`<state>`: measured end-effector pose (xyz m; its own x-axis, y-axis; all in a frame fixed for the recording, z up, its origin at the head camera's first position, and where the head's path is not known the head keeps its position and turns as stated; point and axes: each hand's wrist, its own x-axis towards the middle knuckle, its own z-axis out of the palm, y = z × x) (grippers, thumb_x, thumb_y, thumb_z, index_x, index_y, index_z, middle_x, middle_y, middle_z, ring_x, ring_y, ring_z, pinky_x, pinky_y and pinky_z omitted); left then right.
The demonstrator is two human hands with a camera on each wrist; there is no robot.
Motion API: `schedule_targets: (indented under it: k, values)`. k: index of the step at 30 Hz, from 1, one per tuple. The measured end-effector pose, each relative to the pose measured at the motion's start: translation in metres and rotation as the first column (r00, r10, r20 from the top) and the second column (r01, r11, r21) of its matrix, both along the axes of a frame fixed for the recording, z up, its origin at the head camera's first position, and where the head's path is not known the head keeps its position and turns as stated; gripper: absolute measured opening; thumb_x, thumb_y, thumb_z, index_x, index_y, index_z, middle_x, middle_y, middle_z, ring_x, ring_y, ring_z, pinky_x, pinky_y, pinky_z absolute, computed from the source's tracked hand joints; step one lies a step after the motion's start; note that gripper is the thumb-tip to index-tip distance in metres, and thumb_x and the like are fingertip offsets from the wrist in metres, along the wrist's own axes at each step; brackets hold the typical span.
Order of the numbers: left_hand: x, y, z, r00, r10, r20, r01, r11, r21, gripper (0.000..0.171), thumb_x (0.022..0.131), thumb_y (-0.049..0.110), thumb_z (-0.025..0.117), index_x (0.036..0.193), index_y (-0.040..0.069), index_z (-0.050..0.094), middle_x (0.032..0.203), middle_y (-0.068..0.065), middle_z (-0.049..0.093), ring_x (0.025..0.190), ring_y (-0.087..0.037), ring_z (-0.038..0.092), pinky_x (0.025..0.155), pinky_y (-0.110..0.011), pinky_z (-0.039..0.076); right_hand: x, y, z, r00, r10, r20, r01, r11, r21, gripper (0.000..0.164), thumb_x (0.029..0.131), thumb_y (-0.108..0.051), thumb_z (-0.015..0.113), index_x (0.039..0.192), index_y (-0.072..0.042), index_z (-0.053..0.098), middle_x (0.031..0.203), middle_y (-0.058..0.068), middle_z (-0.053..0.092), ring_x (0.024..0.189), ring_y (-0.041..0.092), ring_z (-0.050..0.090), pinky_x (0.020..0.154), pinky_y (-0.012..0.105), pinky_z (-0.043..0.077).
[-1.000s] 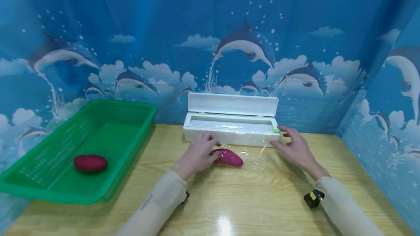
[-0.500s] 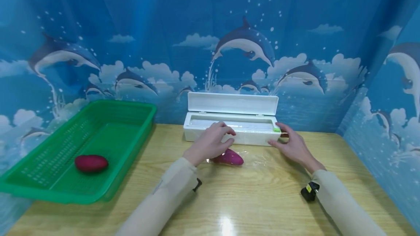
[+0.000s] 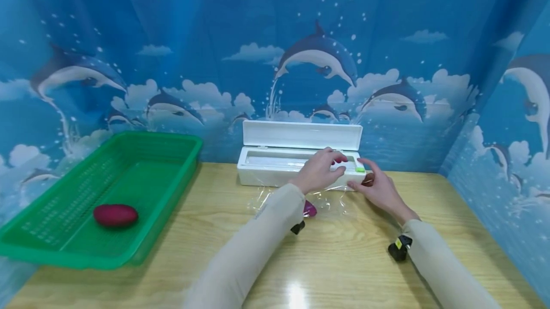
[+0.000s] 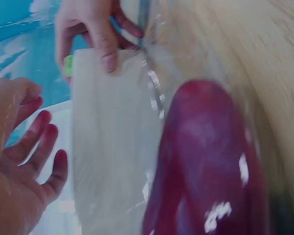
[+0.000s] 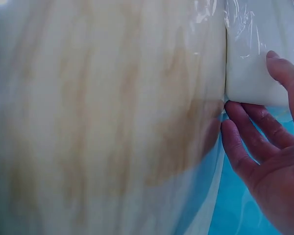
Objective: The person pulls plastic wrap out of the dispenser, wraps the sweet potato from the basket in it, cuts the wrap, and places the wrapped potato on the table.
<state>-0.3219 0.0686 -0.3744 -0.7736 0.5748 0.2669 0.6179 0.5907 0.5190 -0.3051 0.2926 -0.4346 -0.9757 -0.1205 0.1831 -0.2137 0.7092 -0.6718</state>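
A white cling film dispenser [image 3: 268,176] stands at the back of the table with its lid up. Clear cling film [image 3: 333,204] runs from it over a purple sweet potato [image 3: 309,208], which my left forearm partly hides. In the left wrist view the sweet potato [image 4: 210,147] lies close along the dispenser's front under glossy film. My left hand [image 3: 320,171] hovers over the dispenser's right half, fingers loosely bent, nothing in them. My right hand [image 3: 380,192] grips the dispenser's right end, thumb on one face and fingers at the corner, beside the green slider [image 3: 360,169].
To the left is a green plastic basket [image 3: 172,204] with another sweet potato [image 3: 115,215] in it. A blue dolphin-print curtain [image 3: 215,37] rises right behind the dispenser and along the right side. The wooden table [image 3: 343,271] extends toward me.
My left hand has let go of the sweet potato and moved right, over the dispenser toward the slider end. My right hand has stayed at the dispenser's right end.
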Motion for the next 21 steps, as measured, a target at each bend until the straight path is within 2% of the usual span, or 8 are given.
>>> schedule_targets:
  k: [4, 11, 16, 21]
  values:
    - [-0.006, 0.018, -0.009, 0.998, 0.041, -0.038, -0.041, 0.999, -0.011, 0.029, 0.103, 0.029, 0.059, 0.128, 0.019, 0.070, 0.119, 0.000, 0.068, 0.109, -0.014, 0.061, 0.090, -0.028, 0.051, -0.001, 0.001, -0.002, 1.000, 0.010, 0.001, -0.010, 1.000, 0.006, 0.081, 0.094, -0.031, 0.075, 0.160, -0.013, 0.031, 0.104, 0.020, 0.074, 0.094, 0.027, 0.072, 0.077, 0.031, 0.055]
    - [-0.003, 0.037, -0.019, 0.986, 0.159, -0.054, -0.164, 0.981, -0.100, 0.027, 0.102, 0.045, 0.057, 0.123, 0.034, 0.069, 0.122, 0.009, 0.064, 0.111, -0.010, 0.055, 0.091, -0.031, 0.040, -0.005, 0.003, -0.004, 1.000, 0.006, 0.008, -0.006, 1.000, 0.018, 0.082, 0.094, -0.026, 0.075, 0.161, -0.015, 0.029, 0.096, 0.016, 0.073, 0.089, 0.024, 0.072, 0.079, 0.030, 0.055]
    - [-0.003, 0.042, -0.023, 0.974, 0.202, -0.100, -0.214, 0.968, -0.134, 0.024, 0.102, 0.047, 0.056, 0.119, 0.037, 0.069, 0.120, 0.012, 0.062, 0.107, -0.009, 0.054, 0.087, -0.029, 0.038, -0.007, 0.004, -0.002, 1.000, 0.012, 0.024, -0.012, 1.000, 0.009, 0.082, 0.094, -0.024, 0.075, 0.162, -0.018, 0.028, 0.093, 0.015, 0.074, 0.089, 0.025, 0.072, 0.080, 0.031, 0.055]
    - [-0.004, 0.046, -0.025, 0.965, 0.237, -0.115, -0.252, 0.957, -0.145, 0.022, 0.100, 0.046, 0.057, 0.116, 0.037, 0.069, 0.117, 0.011, 0.062, 0.102, -0.009, 0.052, 0.084, -0.028, 0.038, -0.006, 0.003, -0.001, 1.000, 0.018, 0.023, -0.019, 1.000, 0.004, 0.080, 0.095, -0.020, 0.075, 0.161, -0.014, 0.030, 0.093, 0.016, 0.074, 0.087, 0.024, 0.072, 0.078, 0.030, 0.055]
